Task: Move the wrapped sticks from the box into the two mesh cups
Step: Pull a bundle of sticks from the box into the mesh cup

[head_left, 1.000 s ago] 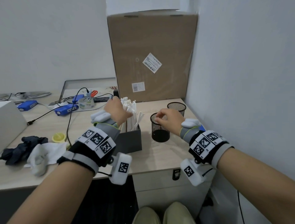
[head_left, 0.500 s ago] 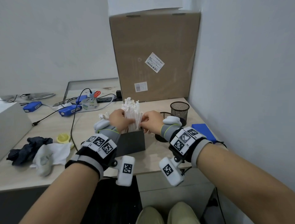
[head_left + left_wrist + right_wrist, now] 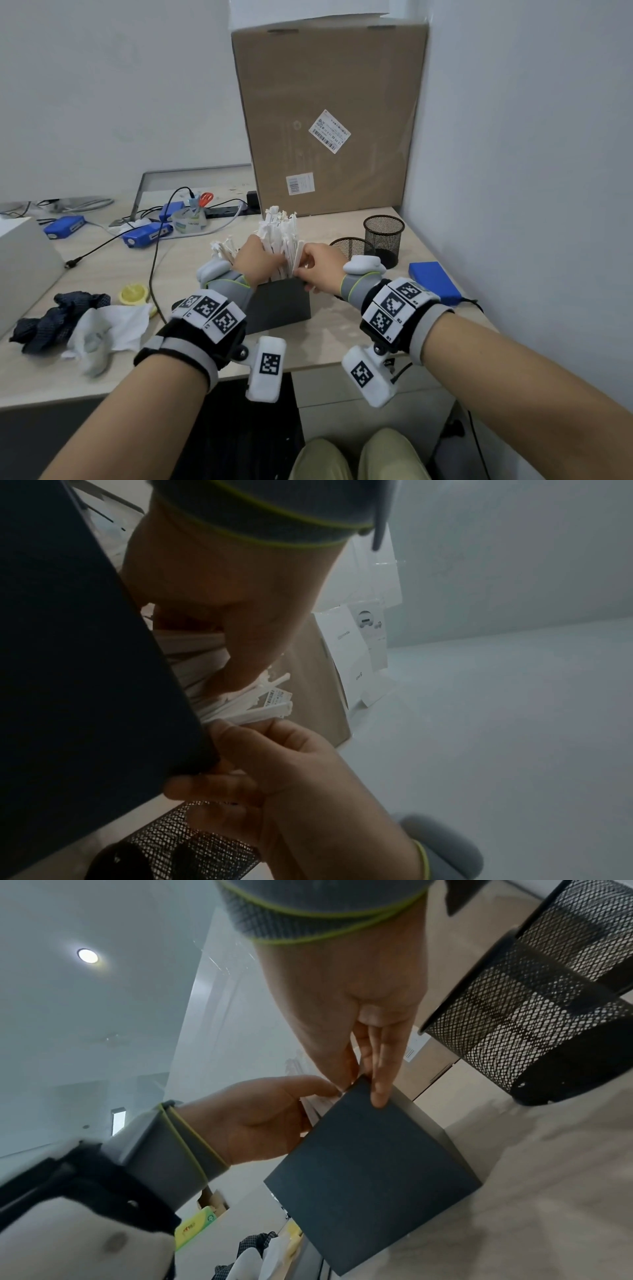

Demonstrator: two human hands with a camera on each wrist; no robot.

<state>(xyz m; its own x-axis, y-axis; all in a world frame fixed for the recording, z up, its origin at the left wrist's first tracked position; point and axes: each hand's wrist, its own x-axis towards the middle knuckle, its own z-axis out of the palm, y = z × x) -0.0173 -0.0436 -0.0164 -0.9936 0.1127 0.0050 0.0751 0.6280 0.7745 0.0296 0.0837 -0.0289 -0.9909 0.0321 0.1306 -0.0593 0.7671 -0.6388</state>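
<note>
A dark grey box stands near the desk's front edge, packed with upright white wrapped sticks. My left hand reaches into the bundle from the left and holds sticks, its fingertips hidden among them. My right hand is at the box's right corner and pinches one stick between thumb and forefinger. In the right wrist view the right hand's fingers lie over the box's top corner. Two black mesh cups stand right of the box, the near one partly behind my right hand, the far one in full view.
A tall cardboard carton stands at the back against the right wall. A blue pad lies at the desk's right edge. Left of the box are cables, blue devices, a yellow lid and crumpled cloths.
My right hand left the near mesh cup, moved left to the box and now pinches a stick. My left hand stayed at the bundle.
</note>
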